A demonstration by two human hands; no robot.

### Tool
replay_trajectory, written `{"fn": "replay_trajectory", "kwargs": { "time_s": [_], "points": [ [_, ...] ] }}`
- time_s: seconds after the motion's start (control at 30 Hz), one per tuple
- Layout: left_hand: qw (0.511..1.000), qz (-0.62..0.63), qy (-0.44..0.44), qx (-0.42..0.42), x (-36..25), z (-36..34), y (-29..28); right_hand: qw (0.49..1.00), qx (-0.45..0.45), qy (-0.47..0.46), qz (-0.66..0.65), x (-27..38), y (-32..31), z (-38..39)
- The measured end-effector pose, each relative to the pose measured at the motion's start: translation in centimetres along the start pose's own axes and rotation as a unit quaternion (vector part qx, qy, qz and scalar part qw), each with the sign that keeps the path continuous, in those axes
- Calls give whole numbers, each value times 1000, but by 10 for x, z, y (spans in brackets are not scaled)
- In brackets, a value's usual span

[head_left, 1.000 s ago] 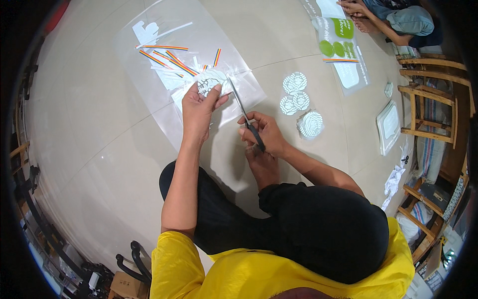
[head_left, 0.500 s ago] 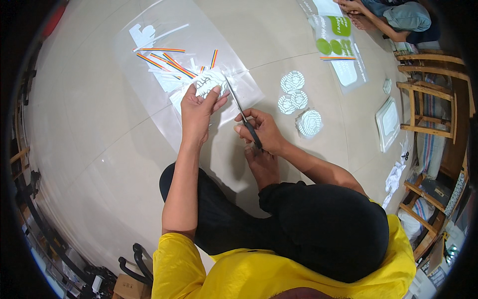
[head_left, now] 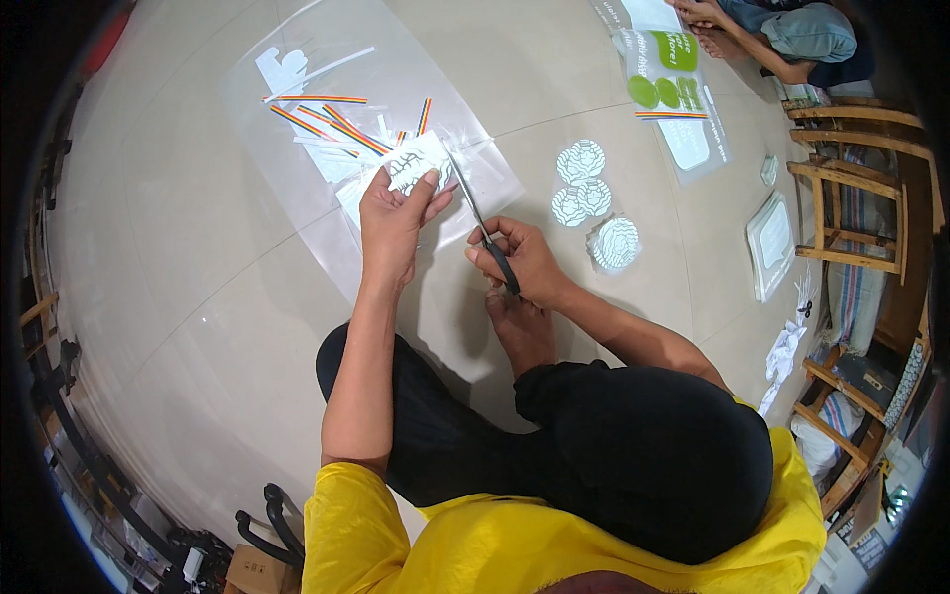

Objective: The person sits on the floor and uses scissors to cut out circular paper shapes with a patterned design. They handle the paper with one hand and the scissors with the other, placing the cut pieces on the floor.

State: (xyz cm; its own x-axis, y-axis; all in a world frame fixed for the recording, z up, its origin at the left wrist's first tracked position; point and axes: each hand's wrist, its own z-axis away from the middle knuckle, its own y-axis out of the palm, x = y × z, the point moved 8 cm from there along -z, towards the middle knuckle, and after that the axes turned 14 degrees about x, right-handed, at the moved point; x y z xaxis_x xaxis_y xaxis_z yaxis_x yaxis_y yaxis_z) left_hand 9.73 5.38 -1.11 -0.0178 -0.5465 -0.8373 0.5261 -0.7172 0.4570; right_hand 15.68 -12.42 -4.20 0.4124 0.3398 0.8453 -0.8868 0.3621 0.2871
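Note:
My left hand point(head_left: 394, 220) pinches a white sticker sheet piece point(head_left: 416, 161) with dark wavy lines, thumb on top and fingers beneath. Its far edge looks straight, with a corner near the scissors. A pair of scissors point(head_left: 469, 197) with black handles is in my right hand point(head_left: 527, 259), fingers wrapped round the grips. The blades point away from me along the right edge of the piece; whether they touch it I cannot tell. Below both hands lies a clear plastic sheet point(head_left: 267, 188) with rainbow-striped strips point(head_left: 332, 99) and white paper offcuts point(head_left: 285, 69).
Several round wavy-patterned cutouts point(head_left: 584, 163) lie to the right, beside a stacked round bundle point(head_left: 616, 244). Farther off are a green-and-white printed sheet point(head_left: 668, 94) and another person's hand point(head_left: 701, 12). Wooden chairs point(head_left: 851, 213) line the right side. My bare foot point(head_left: 524, 332) is near the right hand.
The piece in my left hand has turned slightly, so its straight far edge and corner now show. The scissors and both hands have barely shifted.

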Motion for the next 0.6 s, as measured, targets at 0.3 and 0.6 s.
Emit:
{"fn": "replay_trajectory", "kwargs": {
  "time_s": [0.3, 0.6],
  "points": [
    [1000, -1, 1, 2, 2, 0, 3, 1000, -10, 8, -4, 2, -4, -8],
    [1000, -7, -8, 6, 4, 2, 4, 1000, -13, -1, -20, 9, -2, -10]
  ]
}}
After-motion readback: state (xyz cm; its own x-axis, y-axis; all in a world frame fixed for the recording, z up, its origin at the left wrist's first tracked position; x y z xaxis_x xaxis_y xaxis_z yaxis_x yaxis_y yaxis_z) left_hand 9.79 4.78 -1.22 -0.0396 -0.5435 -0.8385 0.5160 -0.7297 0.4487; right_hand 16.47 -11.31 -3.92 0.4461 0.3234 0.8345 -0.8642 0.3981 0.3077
